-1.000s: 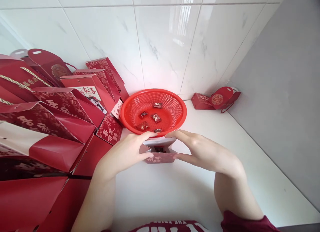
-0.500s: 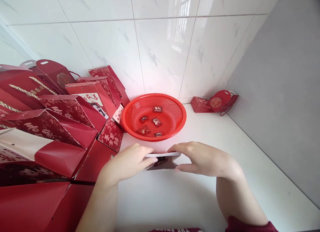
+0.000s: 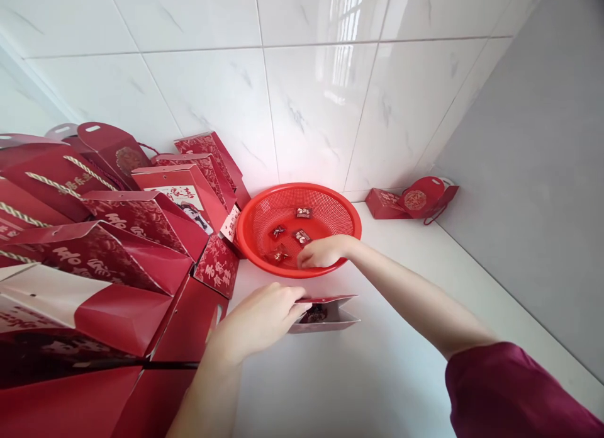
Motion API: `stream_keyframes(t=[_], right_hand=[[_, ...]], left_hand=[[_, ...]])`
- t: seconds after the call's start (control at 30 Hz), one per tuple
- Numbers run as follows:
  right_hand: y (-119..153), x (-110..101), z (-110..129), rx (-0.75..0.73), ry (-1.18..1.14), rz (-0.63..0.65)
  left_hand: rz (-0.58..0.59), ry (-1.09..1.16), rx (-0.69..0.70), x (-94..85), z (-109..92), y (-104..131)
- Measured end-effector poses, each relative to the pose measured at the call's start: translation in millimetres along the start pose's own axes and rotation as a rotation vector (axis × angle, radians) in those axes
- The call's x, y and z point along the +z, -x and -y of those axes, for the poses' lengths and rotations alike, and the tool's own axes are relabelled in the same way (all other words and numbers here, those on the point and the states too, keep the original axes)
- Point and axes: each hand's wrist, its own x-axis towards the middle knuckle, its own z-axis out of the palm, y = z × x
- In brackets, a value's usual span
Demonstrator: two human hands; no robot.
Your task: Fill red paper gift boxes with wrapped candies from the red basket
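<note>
Open mouth: only the left grip point(image 3: 268, 312) steadies the bag point(image 3: 325, 326), and only at one end; the free right end could fold inward, I'd say, as the walls look thin.
Basket point(image 3: 255, 218): the right grip point(image 3: 325, 252) is down inside, wrist crossing the rim; a knock there could nudge the basket against the bag or the boxes point(image 3: 217, 266) beside it.
Sweets point(image 3: 303, 213): loose and spread apart in shiny wrappers; a hasty pinch could let one slip.
Left grip: thumb and fingers pinched on the bag's left end, thumb over the mouth.
Right grip: fingers curled down by the near wall; from here I can't tell whether they have hold of anything.
Bag's place: in front of the basket, on the near side, apparently standing on the counter point(image 3: 377, 375).
Bag's look: red outside, greyish inside, mouth upward, right side creased inward; something dark lies within, too dim to name.
</note>
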Motion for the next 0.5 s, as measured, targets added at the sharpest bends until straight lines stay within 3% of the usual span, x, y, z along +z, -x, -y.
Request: stream_keyframes(t=[0.03,0.1,0.3,0.5], right_hand=[[-12,-2,-4,0.02,0.014,0.092],[-27,-7,-12,0.077,0.047,0.127],[-38,-33,-40,0.2,0.126,-0.163],[-59,-30,-44,0.421,0.239,-0.132]], left_hand=[[-0.001,0.007,-0.003,-0.3,1,0],[0.001,0.018,-0.007,-0.5,3,0],[0.004,0.054,-0.014,-1.2,7,-2],[0.024,0.056,-0.029,-5.1,5,-4]])
